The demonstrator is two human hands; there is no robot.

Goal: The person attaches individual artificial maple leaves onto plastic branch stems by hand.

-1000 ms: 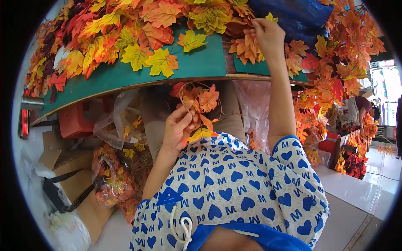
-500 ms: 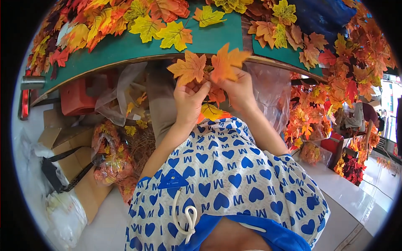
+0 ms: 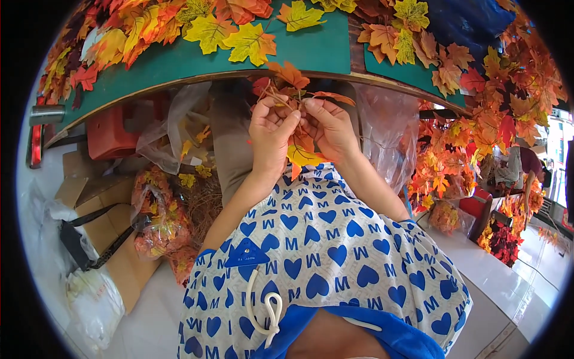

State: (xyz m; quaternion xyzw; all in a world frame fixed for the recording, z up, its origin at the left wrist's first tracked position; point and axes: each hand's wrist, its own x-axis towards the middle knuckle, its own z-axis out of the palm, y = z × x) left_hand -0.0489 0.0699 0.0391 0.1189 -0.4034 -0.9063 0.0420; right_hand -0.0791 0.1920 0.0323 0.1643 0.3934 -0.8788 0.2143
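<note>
My left hand (image 3: pixel 269 136) is closed, with thumb and fingers pinching thin brown stems (image 3: pixel 277 96) of artificial maple leaves. Close beside it, my right hand (image 3: pixel 332 131) pinches the same small bunch between thumb and forefinger. An orange leaf (image 3: pixel 289 74) stands up beyond the fingers, and another points off to the right, seen nearly edge-on. Below the hands hangs a yellow-orange leaf (image 3: pixel 305 157), just above my apron. Where the stems meet is partly hidden by my fingertips. The bunch is in front of the near edge of a green-topped table (image 3: pixel 311 51).
Yellow leaves (image 3: pixel 251 45) and heaps of red and orange ones lie on the table. To the left are a red plastic stool (image 3: pixel 112 136), a cardboard box (image 3: pixel 134 263) and a bagged bundle of leaves (image 3: pixel 155 221). Another person (image 3: pixel 530 164) is at the far right.
The two orange leaves that stood upright above my hands have turned away, so stems now show at my fingertips. My right hand has moved slightly down and left, nearer my left.
</note>
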